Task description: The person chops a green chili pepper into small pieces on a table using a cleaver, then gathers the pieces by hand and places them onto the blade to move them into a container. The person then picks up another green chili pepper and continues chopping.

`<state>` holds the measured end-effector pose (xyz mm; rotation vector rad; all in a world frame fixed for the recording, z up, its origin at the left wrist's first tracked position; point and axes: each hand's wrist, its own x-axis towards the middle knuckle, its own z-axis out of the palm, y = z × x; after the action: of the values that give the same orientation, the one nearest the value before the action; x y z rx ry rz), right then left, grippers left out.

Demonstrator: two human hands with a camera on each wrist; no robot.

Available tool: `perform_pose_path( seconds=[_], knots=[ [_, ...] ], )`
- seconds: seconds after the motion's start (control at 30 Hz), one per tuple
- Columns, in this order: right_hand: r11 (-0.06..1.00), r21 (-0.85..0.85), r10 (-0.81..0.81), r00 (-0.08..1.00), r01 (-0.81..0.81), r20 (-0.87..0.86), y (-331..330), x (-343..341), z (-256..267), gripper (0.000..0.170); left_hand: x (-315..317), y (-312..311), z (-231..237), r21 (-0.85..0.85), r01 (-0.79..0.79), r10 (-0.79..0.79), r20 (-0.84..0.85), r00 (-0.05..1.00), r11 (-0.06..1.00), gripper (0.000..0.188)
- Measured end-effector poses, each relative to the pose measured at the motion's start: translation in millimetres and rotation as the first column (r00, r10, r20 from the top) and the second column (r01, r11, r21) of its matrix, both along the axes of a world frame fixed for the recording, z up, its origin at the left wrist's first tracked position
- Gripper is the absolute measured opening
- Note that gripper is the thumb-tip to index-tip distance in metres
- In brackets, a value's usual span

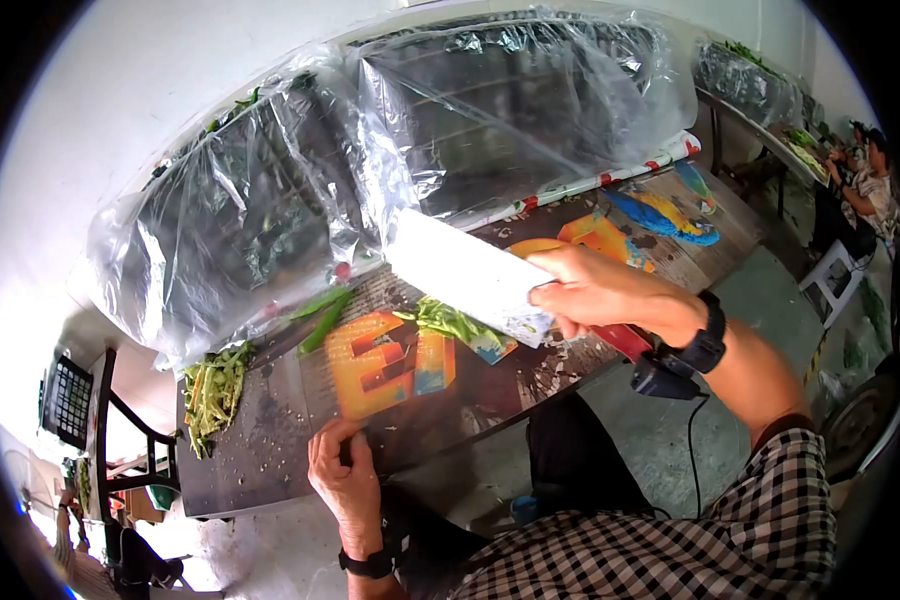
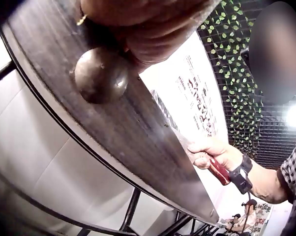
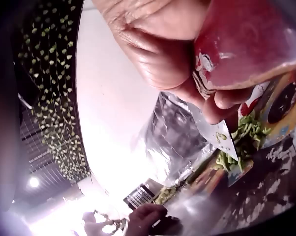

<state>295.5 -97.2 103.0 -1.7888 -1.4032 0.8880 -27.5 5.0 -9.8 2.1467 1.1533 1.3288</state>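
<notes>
My right hand (image 1: 580, 285) grips a cleaver by its red handle (image 3: 246, 44). The broad blade (image 1: 460, 280) points to the left over the table and overlaps a heap of sliced green strips (image 1: 445, 318) in the head view; green bits cling to it in the right wrist view. My left hand (image 1: 345, 470) rests at the table's near edge, fingers loosely bent, with nothing seen in them. Close by it in the left wrist view is a dark, shiny round shape (image 2: 101, 76). Long green vegetables (image 1: 325, 322) lie left of the strips.
Another pile of pale green strips (image 1: 213, 395) sits at the left end of the patterned table (image 1: 270, 440). Clear plastic sheeting (image 1: 510, 110) covers bulky things along the back. A white stool (image 1: 832, 280) and a seated person (image 1: 870, 190) are off to the right.
</notes>
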Motion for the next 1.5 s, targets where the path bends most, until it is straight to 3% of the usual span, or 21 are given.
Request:
perform_pose_path(
  seconds=[0.1,0.3,0.5,0.63,0.7,0.77,0.87,0.97,1.0,1.1,1.23,1.27,1.37,1.5],
  knots=[
    [0.988,0.007,-0.148,0.96,0.154,-0.239,-33.3,10.0,-6.3,0.02,0.5,-0.1,1.3,-0.001,0.003,-0.003,-0.031,1.0,1.0,0.014],
    [0.923,-0.014,-0.345,0.809,0.385,-0.477,-79.9,12.6,-45.8,0.025,7.6,0.3,5.5,0.05,0.046,-0.039,-0.131,0.991,0.998,0.011],
    [0.865,-0.1,-0.452,0.68,0.491,-0.577,-100.7,8.8,-59.1,0.023,10.6,-1.2,7.3,0.056,0.061,-0.052,-0.156,0.986,0.997,0.009],
    [0.889,-0.137,-0.429,0.692,0.436,-0.58,-93.1,11.7,-62.7,0.025,18.5,-2.3,12.8,-0.067,0.12,-0.127,-0.122,0.984,0.991,0.012],
    [0.905,-0.137,-0.405,0.712,0.404,-0.574,-73.2,8.2,-55.6,0.025,28.2,-1.2,13.1,-0.014,0.157,-0.157,-0.153,0.976,0.988,0.012],
    [0.939,-0.105,-0.338,0.815,0.328,-0.47,-56.9,3.0,-40.3,0.022,30.7,-0.4,11.9,0.045,0.155,-0.145,-0.172,0.974,0.987,0.012],
    [0.972,-0.092,-0.233,0.876,0.215,-0.422,-42.6,0.3,-39.3,0.02,29.2,-0.5,8.3,0.069,0.157,-0.142,-0.182,0.973,0.985,0.012],
    [0.982,-0.019,-0.188,0.961,0.188,-0.203,-40.6,-3.1,-28.8,0.029,26.4,1.1,6.3,0.074,0.167,-0.152,-0.174,0.973,0.983,0.013],
    [0.974,0.057,-0.218,0.974,0.221,-0.054,-39.7,-2.7,-33.6,0.025,27.3,1.5,6.5,0.087,0.168,-0.152,-0.171,0.974,0.982,0.012],
    [0.959,0.232,-0.204,0.967,0.165,0.155,-43.2,4.0,-32.3,0.024,27.5,1.4,6.4,0.109,0.16,-0.138,-0.186,0.973,0.981,0.011],
    [0.972,0.215,-0.156,0.943,0.094,0.293,-51.0,12.0,-13.4,0.021,28.5,-0.5,7.3,0.098,0.15,-0.129,-0.191,0.973,0.984,0.01],
    [0.97,0.232,-0.145,0.943,0.076,0.298,-50.4,10.7,-10.8,0.017,29.3,-1.1,7.6,0.1,0.151,-0.13,-0.191,0.973,0.983,0.011],
    [0.999,0.037,-0.036,0.996,0.033,0.085,-43.9,-7.7,1.0,0.018,30.1,-0.7,8.0,0.119,0.137,-0.112,-0.195,0.974,0.983,0.012],
    [0.988,-0.057,0.134,0.98,-0.143,-0.147,-17.0,-28.8,-11.0,0.022,30.0,-1.9,7.8,0.128,0.133,-0.104,-0.207,0.973,0.983,0.012]
  ],
)
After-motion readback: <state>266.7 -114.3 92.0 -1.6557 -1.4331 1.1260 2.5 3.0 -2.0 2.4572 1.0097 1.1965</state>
